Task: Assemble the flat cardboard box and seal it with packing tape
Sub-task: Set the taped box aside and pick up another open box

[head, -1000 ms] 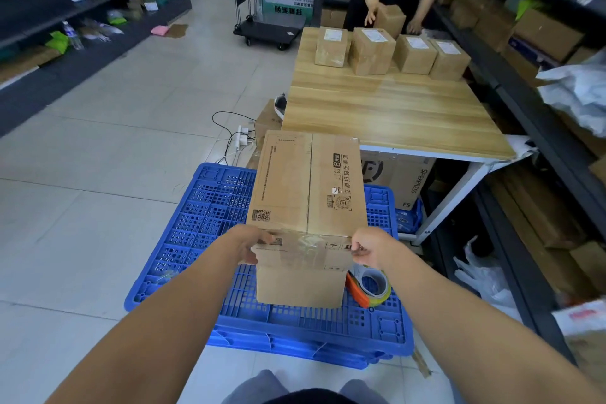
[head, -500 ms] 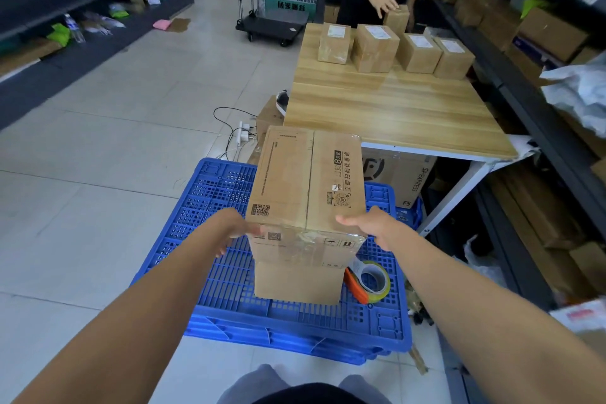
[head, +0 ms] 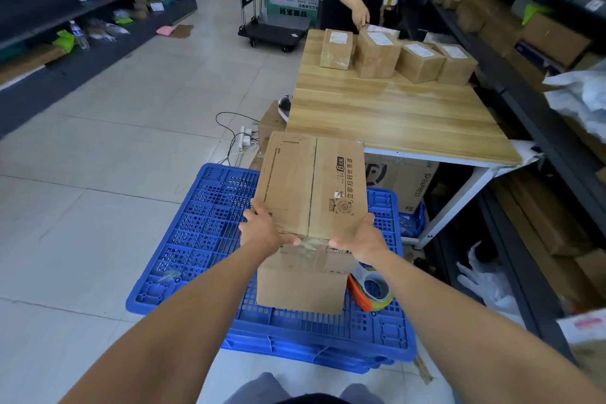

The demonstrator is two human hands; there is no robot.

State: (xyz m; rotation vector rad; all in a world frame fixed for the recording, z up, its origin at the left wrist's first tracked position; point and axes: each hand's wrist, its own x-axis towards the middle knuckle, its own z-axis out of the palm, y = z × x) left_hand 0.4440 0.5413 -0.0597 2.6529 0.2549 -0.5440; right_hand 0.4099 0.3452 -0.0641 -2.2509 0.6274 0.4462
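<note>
Gripping its near corners, the left hand and right hand are holding the cardboard box (printed "8元"). A carton behind is showing "EXPRESS".

This is a parcel packing stockroom. Sealed, labelled boxes stand at the far end of the wooden table. Dark shelving stacked with cartons lines the table's right side, and a platform trolley stands beyond its far left corner.
</note>
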